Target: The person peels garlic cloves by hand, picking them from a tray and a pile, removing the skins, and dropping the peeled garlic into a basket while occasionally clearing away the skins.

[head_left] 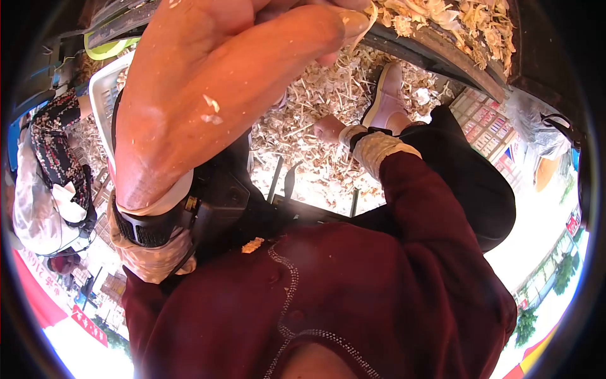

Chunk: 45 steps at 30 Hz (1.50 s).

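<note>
Left hand raised by a pale peel, right hand low, grips unclear. Beyond, a white basket, contents obscured

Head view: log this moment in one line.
left hand: close, cropped at top, grip unclear; right hand: over scraps; shoe: nearby

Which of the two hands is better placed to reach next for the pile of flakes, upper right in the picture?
Probably the left hand: its thumb shows close to the pile and its wooden edge. The right hand shows lower, against the flakes on the ground.
</note>
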{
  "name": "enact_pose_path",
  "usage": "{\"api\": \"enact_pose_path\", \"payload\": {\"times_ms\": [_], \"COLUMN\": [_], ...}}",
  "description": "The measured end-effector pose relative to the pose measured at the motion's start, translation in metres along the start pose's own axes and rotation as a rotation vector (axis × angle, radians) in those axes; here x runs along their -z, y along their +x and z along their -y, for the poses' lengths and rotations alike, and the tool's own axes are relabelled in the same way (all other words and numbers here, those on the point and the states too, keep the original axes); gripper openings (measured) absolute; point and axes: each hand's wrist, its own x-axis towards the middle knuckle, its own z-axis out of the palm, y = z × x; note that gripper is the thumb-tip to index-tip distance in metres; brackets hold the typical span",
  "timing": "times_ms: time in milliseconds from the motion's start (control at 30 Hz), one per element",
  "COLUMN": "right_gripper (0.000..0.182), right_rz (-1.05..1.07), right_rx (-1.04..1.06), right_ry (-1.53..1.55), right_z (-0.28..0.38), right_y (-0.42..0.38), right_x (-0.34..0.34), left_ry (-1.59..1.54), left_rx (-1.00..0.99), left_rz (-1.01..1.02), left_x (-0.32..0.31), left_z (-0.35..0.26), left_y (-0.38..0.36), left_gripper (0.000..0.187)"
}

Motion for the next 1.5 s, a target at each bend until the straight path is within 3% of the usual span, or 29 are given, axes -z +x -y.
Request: {"api": "enact_pose_path", "payload": {"times_ms": [33, 67, 133, 200, 267, 333, 400, 500, 533, 733, 867, 1000, 1133, 1267, 1467, 1500], "right_gripper": [0.018, 0.018, 0.016, 0.020, 0.020, 0.022, 0.025, 0.025, 0.025, 0.024, 0.021, 0.019, 0.021, 0.021, 0.022, 0.027], "right_rz": [0.128, 0.127, 0.312, 0.354, 0.356, 0.392, 0.358, 0.313, 0.254, -0.122, -0.482, -1.027, -1.387, -1.623, -1.999, -1.975], "right_rx": [-0.193, -0.196, -0.231, -0.255, -0.181, -0.084, 0.066, 0.044, 0.076, 0.158, 0.237, 0.409, 0.371, 0.032, -0.280, -0.389], "right_ry": [0.301, 0.298, 0.565, 0.757, 0.936, 1.017, 1.092, 1.011, 1.028, 0.955, 0.722, 0.568, 0.447, 0.549, 0.703, 0.732], "right_z": [0.022, 0.027, 0.034, 0.046, 0.054, 0.079, 0.110, 0.156, 0.169, 0.252, 0.280, 0.254, 0.223, 0.185, 0.092, 0.064], "right_y": [-0.012, -0.017, -0.025, -0.035, -0.038, -0.049, -0.064, -0.088, -0.097, -0.174, -0.256, -0.376, -0.481, -0.525, -0.552, -0.559], "right_x": [0.028, 0.040, 0.070, 0.100, 0.126, 0.158, 0.183, 0.218, 0.226, 0.277, 0.314, 0.350, 0.338, 0.264, 0.172, 0.155], "left_ry": [0.130, 0.259, 0.357, 0.462, -0.087, -0.081, 0.095, 0.367, 0.499, 0.430, 0.367, 0.366, 0.364, 0.345, 0.274, 0.288], "left_rx": [-0.034, -0.069, -0.187, -0.307, -0.503, -0.554, -0.198, -0.242, -0.251, -0.307, -0.210, -0.177, -0.217, -0.250, -0.295, -0.313], "left_rz": [-0.094, -0.184, -0.187, -0.201, 0.094, 0.085, -0.015, -0.082, -0.119, -0.137, -0.130, -0.130, -0.126, -0.097, -0.138, -0.157], "left_x": [-0.008, -0.014, -0.021, -0.014, 0.004, 0.003, 0.005, 0.007, 0.008, 0.008, 0.002, -0.002, -0.002, 0.000, 0.000, -0.005], "left_z": [0.001, 0.003, 0.010, 0.024, 0.041, 0.039, 0.028, 0.024, 0.026, 0.029, 0.025, 0.021, 0.017, 0.013, 0.005, 0.000], "left_y": [-0.002, -0.003, -0.002, -0.001, 0.002, -0.002, -0.005, -0.011, -0.012, -0.017, -0.017, -0.017, -0.014, -0.012, -0.006, -0.007], "left_gripper": [0.026, 0.028, 0.028, 0.029, 0.025, 0.024, 0.027, 0.026, 0.026, 0.026, 0.025, 0.022, 0.022, 0.023, 0.022, 0.022]}}
